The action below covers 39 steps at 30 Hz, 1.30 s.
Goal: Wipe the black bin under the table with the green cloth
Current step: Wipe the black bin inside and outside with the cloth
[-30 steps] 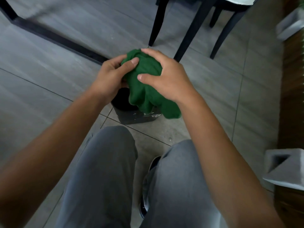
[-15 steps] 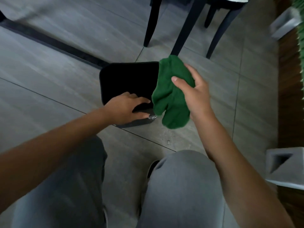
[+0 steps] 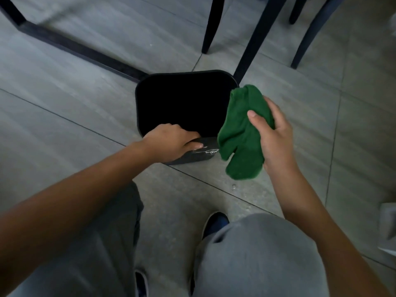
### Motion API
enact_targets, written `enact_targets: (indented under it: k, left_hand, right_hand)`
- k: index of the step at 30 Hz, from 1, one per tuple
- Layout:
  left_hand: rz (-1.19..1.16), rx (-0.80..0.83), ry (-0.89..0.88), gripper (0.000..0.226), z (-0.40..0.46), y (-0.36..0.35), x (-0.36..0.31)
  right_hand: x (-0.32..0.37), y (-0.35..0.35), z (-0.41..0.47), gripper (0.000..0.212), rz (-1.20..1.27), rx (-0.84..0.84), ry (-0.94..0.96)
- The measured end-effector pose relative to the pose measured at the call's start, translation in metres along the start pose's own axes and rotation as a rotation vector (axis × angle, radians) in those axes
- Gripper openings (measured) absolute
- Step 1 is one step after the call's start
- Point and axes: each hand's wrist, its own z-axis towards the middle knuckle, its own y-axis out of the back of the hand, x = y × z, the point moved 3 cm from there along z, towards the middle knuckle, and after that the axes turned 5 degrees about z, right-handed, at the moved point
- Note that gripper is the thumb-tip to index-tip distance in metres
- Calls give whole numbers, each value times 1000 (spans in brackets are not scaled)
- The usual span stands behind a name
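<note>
The black bin (image 3: 184, 99) stands open-topped on the grey tiled floor in front of my knees, its inside dark. My left hand (image 3: 171, 141) grips the bin's near rim, fingers curled over the edge. My right hand (image 3: 275, 138) holds the bunched green cloth (image 3: 242, 136) just right of the bin, level with its near right corner; the cloth hangs down over that corner and the floor. Whether the cloth touches the bin I cannot tell.
Black chair legs (image 3: 250, 46) stand just behind the bin, one right at its far right corner. A black table base bar (image 3: 75, 48) runs diagonally on the floor at left. A pale grey block (image 3: 389, 228) sits at the right edge. My knees and shoes fill the foreground.
A second ago both hands bunched the cloth over the bin. My left hand then dropped to the near rim, and my right hand carried the cloth to the right.
</note>
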Motion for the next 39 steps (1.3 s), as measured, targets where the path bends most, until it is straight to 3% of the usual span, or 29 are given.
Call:
enact_targets:
  k: [3, 5, 9, 16, 23, 25, 28, 31, 35, 39]
  left_hand:
    - [-84, -73, 71, 58, -14, 9, 8]
    - [-267, -136, 124, 64, -26, 14, 13]
    - [-498, -252, 238, 44, -39, 10, 29]
    - [-810, -118, 412, 33, -23, -1, 40]
    - [-893, -130, 513, 51, -23, -10, 45]
    - [-896, -144, 508, 59, -23, -9, 43]
    - [-850, -163, 529, 61, -21, -5, 38]
    - [-834, -183, 576, 61, -18, -4, 31]
    - [-970, -250, 685, 55, -15, -2, 28]
    - [-926, -292, 767, 51, -13, -10, 36]
  right_hand:
    - [5, 1, 1, 45, -47, 42, 36]
    - [6, 3, 4, 43, -48, 30, 40]
    - [6, 2, 16, 36, -78, -10, 67]
    - [-27, 8, 36, 19, -133, -36, -18]
    - [-98, 1, 33, 63, -494, -4, -74]
    - [-104, 0, 35, 68, -578, 0, -35]
    - [-107, -12, 41, 59, -734, -20, 32]
    - [-110, -45, 34, 55, -861, -6, 262]
    - [-113, -89, -4, 47, -785, 103, 449]
    - [-124, -88, -32, 44, -787, 274, 587]
